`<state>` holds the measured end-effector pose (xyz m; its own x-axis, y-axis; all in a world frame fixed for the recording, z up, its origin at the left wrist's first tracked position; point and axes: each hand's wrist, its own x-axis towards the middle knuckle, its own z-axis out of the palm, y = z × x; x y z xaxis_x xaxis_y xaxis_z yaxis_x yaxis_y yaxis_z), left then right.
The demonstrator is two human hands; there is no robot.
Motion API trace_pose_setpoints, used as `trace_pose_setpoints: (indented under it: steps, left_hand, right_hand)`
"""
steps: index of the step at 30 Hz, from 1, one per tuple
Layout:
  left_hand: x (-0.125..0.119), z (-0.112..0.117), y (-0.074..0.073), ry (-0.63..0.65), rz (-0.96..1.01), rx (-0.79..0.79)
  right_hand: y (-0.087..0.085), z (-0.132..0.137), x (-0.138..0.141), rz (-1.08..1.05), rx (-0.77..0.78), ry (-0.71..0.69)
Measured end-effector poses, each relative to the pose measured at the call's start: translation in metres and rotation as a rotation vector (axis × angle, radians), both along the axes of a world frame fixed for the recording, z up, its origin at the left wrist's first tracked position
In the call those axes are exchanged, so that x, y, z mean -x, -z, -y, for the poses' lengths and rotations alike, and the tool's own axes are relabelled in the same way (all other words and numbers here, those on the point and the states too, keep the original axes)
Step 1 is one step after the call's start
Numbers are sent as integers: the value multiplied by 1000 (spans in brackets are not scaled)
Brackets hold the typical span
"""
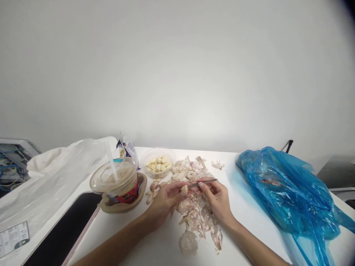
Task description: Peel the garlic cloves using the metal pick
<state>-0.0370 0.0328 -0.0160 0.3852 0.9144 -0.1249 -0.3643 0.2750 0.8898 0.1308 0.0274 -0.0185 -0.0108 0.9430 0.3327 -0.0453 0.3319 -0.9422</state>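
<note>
My left hand (165,199) pinches a pale garlic clove (184,190) between thumb and fingers above the white table (244,207). My right hand (215,197) grips a thin metal blade (203,182), whose tip lies against the clove. Under both hands is a heap of papery garlic skins (198,216). Several unpeeled cloves (152,192) lie just left of my left hand. A clear bowl (158,162) of peeled cloves stands behind them.
A lidded drink cup with a straw (118,179) sits in a cardboard holder at the left. A crumpled blue plastic bag (288,192) fills the right side. White plastic (55,173) and a dark tablet (63,229) lie at far left. A small packet (126,147) leans behind the cup.
</note>
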Motion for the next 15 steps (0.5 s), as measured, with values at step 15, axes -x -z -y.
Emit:
trace_pose_setpoints:
  steps: [15]
  left_hand:
    - [-1, -2, 3, -10, -27, -12]
  right_hand:
    - [-3, 0, 1, -46, 21, -32]
